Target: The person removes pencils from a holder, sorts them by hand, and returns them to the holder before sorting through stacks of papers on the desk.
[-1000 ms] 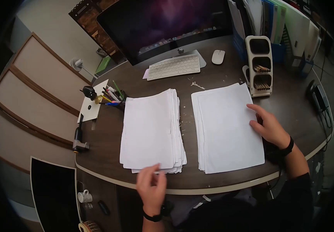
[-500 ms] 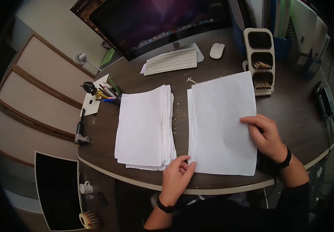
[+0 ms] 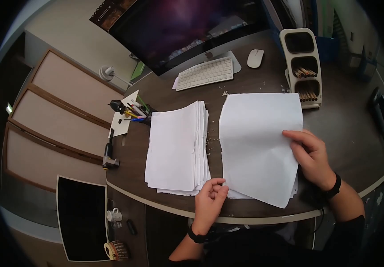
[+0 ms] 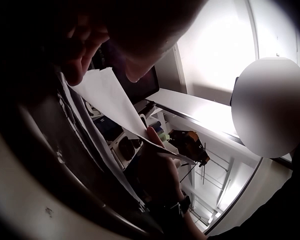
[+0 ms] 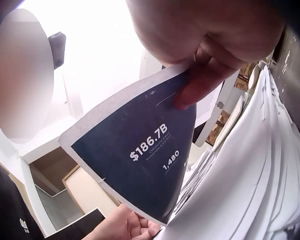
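Observation:
In the head view, my right hand point(image 3: 313, 155) pinches the right edge of the top white sheet point(image 3: 256, 133) and lifts that side in a curve. The right wrist view shows the lifted sheet's dark blue printed underside point(image 5: 135, 150), reading "$186.7B" and "1,480". My left hand point(image 3: 210, 200), fingers loosely bent, is at the sheet's lower left corner. In the left wrist view its thumb point(image 4: 136, 75) stands apart from its fingers, whose tips are right at the paper's corner. More sheets point(image 3: 241, 195) lie under the raised one. Left of it rests a thick white paper stack point(image 3: 172, 149).
Behind the papers are a keyboard point(image 3: 205, 73), a mouse point(image 3: 255, 58) and a monitor point(image 3: 192, 26). A holder with pencils point(image 3: 302, 66) stands at the right rear, a pen cup point(image 3: 145, 116) at the left. Small paper scraps point(image 3: 210, 142) lie between the stacks.
My left hand has moved right, from the left stack to the right stack's lower corner. My right hand has taken the top sheet's right edge and raised it, bending the sheet.

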Demonstrator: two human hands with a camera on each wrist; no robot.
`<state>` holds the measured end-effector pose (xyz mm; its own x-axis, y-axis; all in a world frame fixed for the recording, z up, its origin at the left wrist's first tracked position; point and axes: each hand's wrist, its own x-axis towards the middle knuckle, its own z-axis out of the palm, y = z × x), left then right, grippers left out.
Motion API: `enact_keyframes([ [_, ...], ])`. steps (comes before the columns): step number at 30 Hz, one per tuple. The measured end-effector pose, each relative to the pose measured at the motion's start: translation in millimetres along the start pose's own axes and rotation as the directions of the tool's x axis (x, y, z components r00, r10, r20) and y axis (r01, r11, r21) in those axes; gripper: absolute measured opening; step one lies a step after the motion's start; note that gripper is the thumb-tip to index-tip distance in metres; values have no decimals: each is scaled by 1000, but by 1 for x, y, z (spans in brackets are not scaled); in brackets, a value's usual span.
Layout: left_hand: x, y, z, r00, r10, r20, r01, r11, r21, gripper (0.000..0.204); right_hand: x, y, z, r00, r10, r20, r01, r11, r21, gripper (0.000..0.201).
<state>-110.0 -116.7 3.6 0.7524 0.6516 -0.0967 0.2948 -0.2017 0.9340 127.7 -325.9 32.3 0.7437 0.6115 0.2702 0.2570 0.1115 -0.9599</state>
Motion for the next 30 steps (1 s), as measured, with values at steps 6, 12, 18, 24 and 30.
enact_keyframes([
  [6,-4,22,0,991,-124,-45,112,973,-202,39,-5,0,7,996,93,6,-93,982,162,34],
  [12,-6,19,-2,929,-300,215,364,842,-398,31,-8,18,6,947,252,199,-241,967,-83,35],
  [18,-11,33,-19,988,-129,89,145,967,-208,36,2,10,2,985,173,17,-171,982,-74,34],
  [24,1,30,-61,986,-108,-123,25,842,-539,30,10,21,-16,993,118,18,-103,922,-374,35],
  [30,12,8,-111,936,-106,-335,-150,740,-655,27,6,22,-5,998,62,5,-48,828,-559,49],
])
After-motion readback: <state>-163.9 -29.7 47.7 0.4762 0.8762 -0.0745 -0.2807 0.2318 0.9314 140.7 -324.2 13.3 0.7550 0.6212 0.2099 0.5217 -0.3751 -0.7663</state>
